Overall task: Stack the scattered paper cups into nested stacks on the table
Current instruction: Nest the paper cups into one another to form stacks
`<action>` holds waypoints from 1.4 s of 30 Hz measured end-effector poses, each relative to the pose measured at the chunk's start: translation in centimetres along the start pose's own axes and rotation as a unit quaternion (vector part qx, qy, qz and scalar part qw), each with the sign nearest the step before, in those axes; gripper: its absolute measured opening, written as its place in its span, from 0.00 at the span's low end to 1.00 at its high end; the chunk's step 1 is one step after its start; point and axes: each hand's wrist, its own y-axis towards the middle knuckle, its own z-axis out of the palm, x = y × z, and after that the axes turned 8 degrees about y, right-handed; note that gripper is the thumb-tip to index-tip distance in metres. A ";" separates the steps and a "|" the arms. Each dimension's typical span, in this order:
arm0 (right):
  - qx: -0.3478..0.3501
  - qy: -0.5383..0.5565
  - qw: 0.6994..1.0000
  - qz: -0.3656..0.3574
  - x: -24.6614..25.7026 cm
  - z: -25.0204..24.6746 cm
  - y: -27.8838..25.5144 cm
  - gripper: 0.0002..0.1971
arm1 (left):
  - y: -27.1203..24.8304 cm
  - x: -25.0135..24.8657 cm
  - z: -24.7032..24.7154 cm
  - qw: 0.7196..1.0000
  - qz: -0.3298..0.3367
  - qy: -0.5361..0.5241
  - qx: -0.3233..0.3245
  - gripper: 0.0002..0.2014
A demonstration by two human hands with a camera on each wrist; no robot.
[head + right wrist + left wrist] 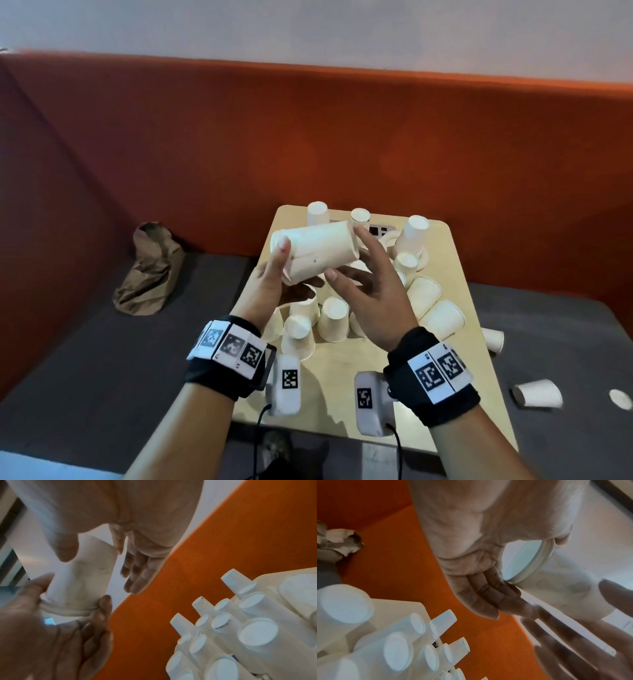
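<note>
Nested stack of paper cups [317, 250] held sideways between left hand [274, 284] and right hand [373, 291].

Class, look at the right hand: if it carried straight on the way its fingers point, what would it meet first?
Most likely the held stack of cups: the right hand points up and left at its wide end, thumb nearly touching. Depth is uncertain.

Paper cups, partly nested, on and above the counter.
A white nested stack [317, 251] lies sideways in the air above the counter [359, 356]; upturned cups [334, 318] cluster beneath it, and two cups [435, 305] lie tipped at the right edge.
</note>
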 end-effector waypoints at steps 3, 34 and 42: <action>-0.032 0.042 0.998 -0.034 0.2 0.6 1.7 0.26 | 1.9 -0.5 0.3 0.999 -0.010 -0.018 0.050 0.38; -0.165 -0.346 0.922 -0.052 -8.8 1.4 21.2 0.23 | 22.6 2.7 -6.9 0.942 0.030 0.327 0.069 0.33; -0.133 -0.379 0.916 -0.018 -11.5 1.2 22.8 0.19 | 24.4 4.1 -5.5 0.921 0.004 0.364 0.141 0.38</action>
